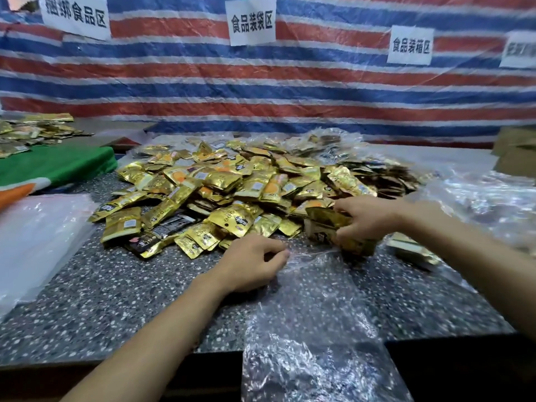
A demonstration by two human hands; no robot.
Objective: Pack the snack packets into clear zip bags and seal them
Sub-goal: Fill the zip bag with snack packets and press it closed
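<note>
A big heap of gold snack packets [246, 184] covers the middle of the speckled table [101, 300]. A crumpled clear zip bag [313, 329] lies from the heap's near edge down over the table's front edge. My left hand [252, 264] pinches the bag's mouth on its left side. My right hand [368, 217] grips a stack of gold packets [330, 227] right at the bag's mouth; whether they are inside the bag is unclear. The bag itself looks empty lower down.
Flat clear bags [37, 242] lie at the left. A green and orange cloth [58, 163] and more gold packets [32, 132] sit at far left. Loose plastic film [487, 198] and a filled bag [414, 250] are on the right. A striped tarp with paper signs stands behind.
</note>
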